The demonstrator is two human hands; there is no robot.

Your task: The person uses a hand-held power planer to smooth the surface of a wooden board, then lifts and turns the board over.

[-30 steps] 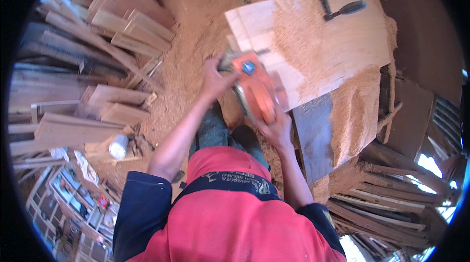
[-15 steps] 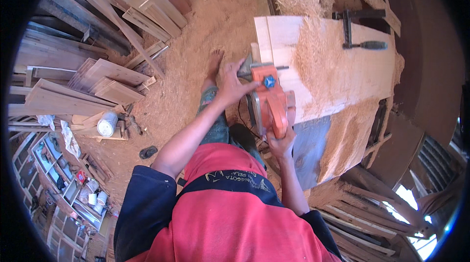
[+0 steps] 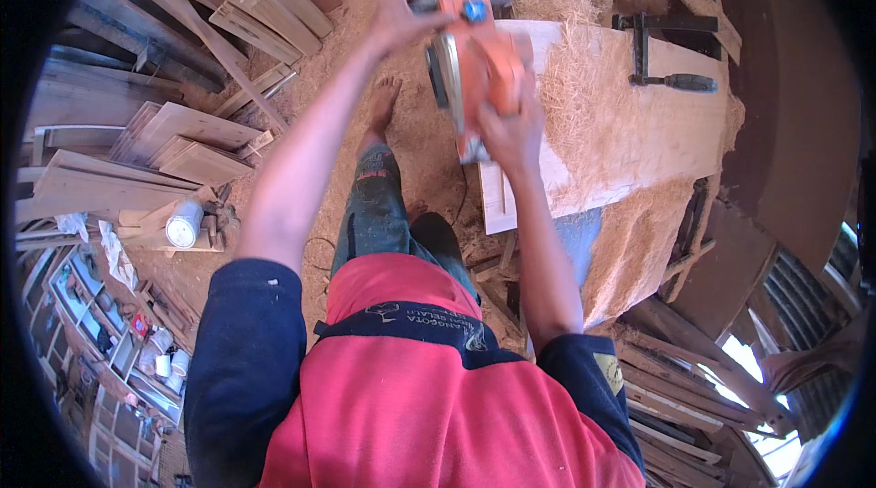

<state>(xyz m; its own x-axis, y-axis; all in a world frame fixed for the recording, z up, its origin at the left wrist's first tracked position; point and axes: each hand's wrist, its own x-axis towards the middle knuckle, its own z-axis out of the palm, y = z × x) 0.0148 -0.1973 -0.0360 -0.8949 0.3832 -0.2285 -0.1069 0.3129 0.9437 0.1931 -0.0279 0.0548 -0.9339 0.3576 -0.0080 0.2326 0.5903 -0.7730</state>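
An orange electric planer (image 3: 484, 64) with a blue knob is held in both my hands at the near left edge of a pale wooden board (image 3: 657, 137). My right hand (image 3: 511, 134) wraps round its rear handle. My left hand (image 3: 401, 25) grips the front end beside the knob, its fingertips partly hidden. Motion blurs the tool, and whether its sole touches the board's edge I cannot tell. Curly wood shavings (image 3: 575, 100) lie along the board. A black bar clamp (image 3: 641, 50) holds the board at its far right.
Planks (image 3: 196, 132) lean in stacks at the left, near a white can (image 3: 185, 223). Lower left, a cluttered shelf (image 3: 119, 333) holds containers. Sawdust covers the floor, where my bare foot (image 3: 385, 100) stands. Timber (image 3: 675, 397) is piled at the lower right.
Both hands have carried the planer forward, away from my body, and slightly left along the board's edge. My arms are stretched out further, and the near end of the board is now uncovered.
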